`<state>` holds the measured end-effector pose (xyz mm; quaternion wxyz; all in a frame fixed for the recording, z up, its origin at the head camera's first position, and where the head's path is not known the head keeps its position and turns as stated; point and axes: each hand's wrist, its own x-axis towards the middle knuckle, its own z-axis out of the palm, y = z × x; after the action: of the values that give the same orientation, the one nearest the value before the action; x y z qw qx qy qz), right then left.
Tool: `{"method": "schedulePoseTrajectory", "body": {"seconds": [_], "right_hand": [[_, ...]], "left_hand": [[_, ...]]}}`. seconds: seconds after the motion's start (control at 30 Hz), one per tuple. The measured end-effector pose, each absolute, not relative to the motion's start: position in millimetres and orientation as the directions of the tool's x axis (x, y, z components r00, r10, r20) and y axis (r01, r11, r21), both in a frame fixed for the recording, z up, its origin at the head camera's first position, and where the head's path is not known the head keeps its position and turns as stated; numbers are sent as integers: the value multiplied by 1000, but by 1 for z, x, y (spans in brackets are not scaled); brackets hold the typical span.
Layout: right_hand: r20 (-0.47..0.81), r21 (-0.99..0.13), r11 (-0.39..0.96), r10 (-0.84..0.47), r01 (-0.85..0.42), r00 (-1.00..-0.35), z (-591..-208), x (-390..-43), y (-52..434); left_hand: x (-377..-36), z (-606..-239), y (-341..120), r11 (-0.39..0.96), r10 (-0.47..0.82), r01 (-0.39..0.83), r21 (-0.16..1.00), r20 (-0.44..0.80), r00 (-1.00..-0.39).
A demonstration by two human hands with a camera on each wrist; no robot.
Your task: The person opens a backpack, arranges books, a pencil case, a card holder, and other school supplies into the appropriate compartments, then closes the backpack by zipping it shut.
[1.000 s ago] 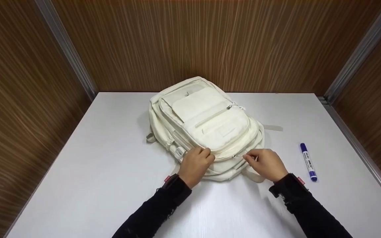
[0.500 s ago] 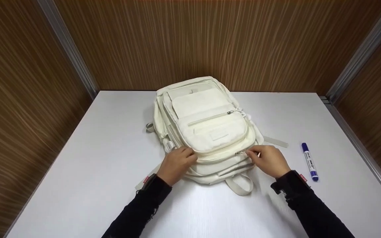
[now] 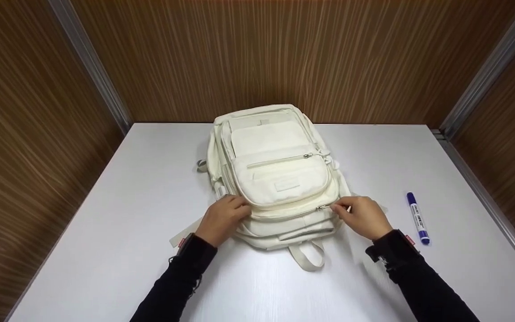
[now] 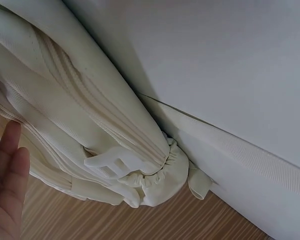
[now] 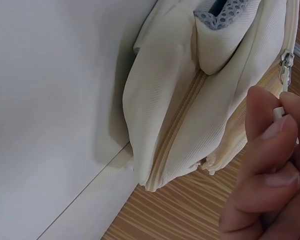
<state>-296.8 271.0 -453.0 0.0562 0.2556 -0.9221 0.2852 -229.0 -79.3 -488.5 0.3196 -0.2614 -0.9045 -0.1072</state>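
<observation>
A cream backpack (image 3: 280,179) lies front side up on the white table, its top handle loop (image 3: 306,257) facing me. My right hand (image 3: 362,217) pinches the zipper pull at the right of the front compartment's zipper. In the right wrist view, the pale pull tab (image 5: 278,113) sticks out between the thumb and fingers, below the metal slider (image 5: 287,60). At the near left corner, my left hand (image 3: 224,219) grips the backpack's edge beside the zipper seam. The left wrist view catches only part of its fingers (image 4: 12,145).
A blue-capped marker (image 3: 418,218) lies on the white table (image 3: 105,250) to the right of my right hand. Wood-grain panels (image 3: 257,58) stand behind and at both sides. A loose strap (image 3: 186,232) extends from under the backpack at the left.
The backpack has turned clockwise, so its near end has swung left and it lies straighter. My left hand has moved left with its corner; my right hand has kept its pinch on the zipper pull.
</observation>
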Motion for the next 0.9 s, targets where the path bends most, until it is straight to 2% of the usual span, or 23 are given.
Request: {"method": "schedulePoseTrajectory", "body": {"seconds": [0.57,0.9], "right_hand": [[204,-489,709,-474,-508,-857,-452,-298,271],[209,-476,739,-431,-476,-878,-457,-301,280]], "left_hand": [[-231,-492,-106,853,373,521,36,657,-655],[-228,-495,-124,878,332,476,53,648,-685]]}}
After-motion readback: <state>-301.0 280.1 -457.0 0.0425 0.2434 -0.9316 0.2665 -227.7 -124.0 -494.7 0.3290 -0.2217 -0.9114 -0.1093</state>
